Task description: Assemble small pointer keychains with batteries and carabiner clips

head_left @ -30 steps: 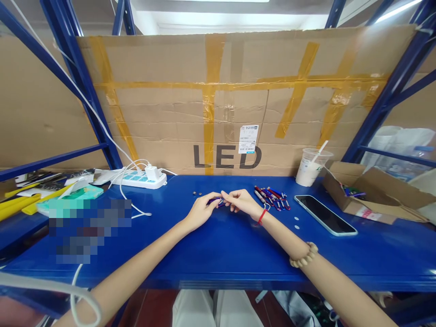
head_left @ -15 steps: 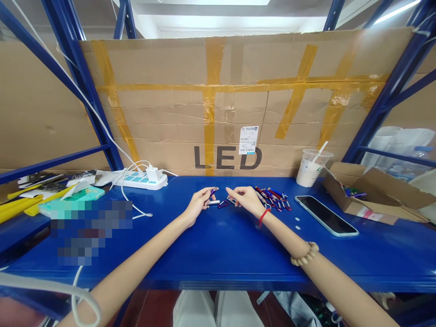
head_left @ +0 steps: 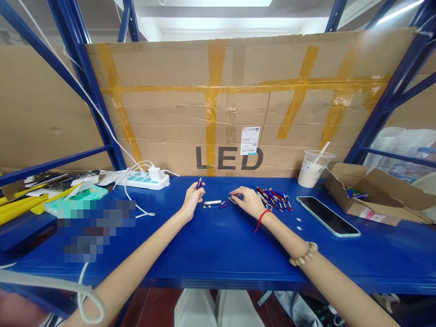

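My left hand (head_left: 192, 200) is closed round a small purple metal tube (head_left: 199, 183) that stands upright out of its fingers. To its right a silver tube (head_left: 213, 202) lies on the blue table, with small round silver pieces (head_left: 205, 207) just below it. A purple carabiner (head_left: 224, 204) rests between the two hands. My right hand (head_left: 248, 200) has its thumb and fingertips drawn together at a silver clip (head_left: 233, 200) near the table; the grip is partly hidden. Beside that hand is a pile of red, blue and purple tubes with carabiners (head_left: 274, 199).
Two small white discs (head_left: 299, 224) and a phone (head_left: 328, 216) lie at the right. Behind are a drink cup with straw (head_left: 311, 170) and an open carton (head_left: 364, 190). A power strip (head_left: 146, 180) with white cables stands at the back left. Cardboard (head_left: 170, 113) walls the rear.
My left hand has moved left, away from the silver tube, turning the purple tube upright. The silver tube and round pieces now show fully. My right hand stays about where it was, thumb drawn in.
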The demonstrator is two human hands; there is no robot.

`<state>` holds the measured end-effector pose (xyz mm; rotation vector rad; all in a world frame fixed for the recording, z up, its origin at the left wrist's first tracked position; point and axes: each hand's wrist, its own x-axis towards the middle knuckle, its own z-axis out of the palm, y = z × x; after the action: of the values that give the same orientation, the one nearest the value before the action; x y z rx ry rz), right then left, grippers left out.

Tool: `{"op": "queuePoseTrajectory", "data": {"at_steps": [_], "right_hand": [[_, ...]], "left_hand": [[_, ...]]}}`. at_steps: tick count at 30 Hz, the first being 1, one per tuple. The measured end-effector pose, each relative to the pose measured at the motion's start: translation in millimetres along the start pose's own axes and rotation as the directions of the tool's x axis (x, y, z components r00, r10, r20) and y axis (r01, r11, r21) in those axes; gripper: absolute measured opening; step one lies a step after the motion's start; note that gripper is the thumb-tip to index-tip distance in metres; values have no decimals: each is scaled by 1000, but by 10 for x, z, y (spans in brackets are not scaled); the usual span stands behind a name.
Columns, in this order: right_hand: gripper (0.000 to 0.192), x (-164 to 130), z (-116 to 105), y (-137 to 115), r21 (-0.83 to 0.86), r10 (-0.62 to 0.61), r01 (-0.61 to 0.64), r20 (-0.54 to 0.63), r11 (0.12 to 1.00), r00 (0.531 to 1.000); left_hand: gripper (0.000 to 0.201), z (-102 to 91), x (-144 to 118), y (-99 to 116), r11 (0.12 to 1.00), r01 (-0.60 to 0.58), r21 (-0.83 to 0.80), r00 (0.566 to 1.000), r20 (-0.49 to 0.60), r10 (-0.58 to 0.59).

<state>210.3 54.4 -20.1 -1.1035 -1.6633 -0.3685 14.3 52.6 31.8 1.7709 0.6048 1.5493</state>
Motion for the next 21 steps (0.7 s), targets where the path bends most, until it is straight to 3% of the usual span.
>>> {"op": "queuePoseTrajectory", "data": {"at_steps": [8, 12, 16, 21], "right_hand": [[20, 33, 40, 122, -44, -95, 96, 35, 994, 995], [22, 12, 49, 98, -64, -181, 191, 132, 980, 975], [22, -2, 59, 82, -61, -185, 201, 205, 978, 961], [22, 6, 48, 69, -25, -192, 200, 179, 980, 965]], "left_hand": [[19, -55, 83, -109, 991, 8, 134, 1000, -31, -3], [20, -59, 95, -134, 988, 19, 151, 998, -65, -9], [20, -66, 94, -142, 986, 27, 164, 998, -62, -17], [18, -79, 101, -149, 984, 32, 177, 998, -65, -21]]}}
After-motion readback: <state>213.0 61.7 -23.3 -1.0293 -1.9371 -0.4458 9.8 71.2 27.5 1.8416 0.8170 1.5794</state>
